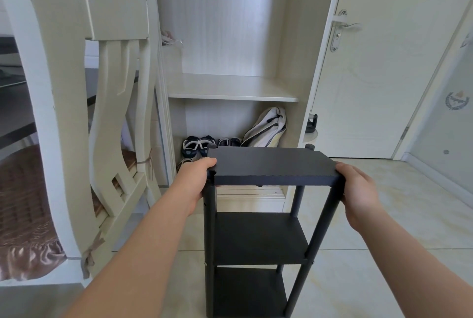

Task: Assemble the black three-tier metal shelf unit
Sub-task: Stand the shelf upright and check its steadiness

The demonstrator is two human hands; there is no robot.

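- We grip the top tier [271,164] of the black shelf unit [256,238] at its two short ends; the unit stands upright on the tiled floor [371,215], low at centre frame, just in front of the open wardrobe [230,87].
- Left hand [195,180], at 9 o'clock of the top tier: the thumb lies over the near-left corner beside the pole notch, and the other fingers are hidden beneath or behind the edge, so we cannot tell how they are set. In our judgement this hold steadies the corner where the front-left pole [210,241] meets the panel.
- Right hand [358,192], at 3 o'clock: fingers close together and curled against the end of the panel, wrapping toward the front-right pole [322,225].
- The opposed grip lets us press the tier evenly onto all four poles without tilting it.
- Middle tier [258,235] and bottom tier [248,289] sit level between the poles, so assembly appears nearly complete; seating or squaring the top seems to be the step in hand.
- Context: a cream chair [76,100] at 9 o'clock of the unit, shoes [197,145] and a bag [268,128] at 12 o'clock inside the wardrobe, a door [384,74] at 2 o'clock.
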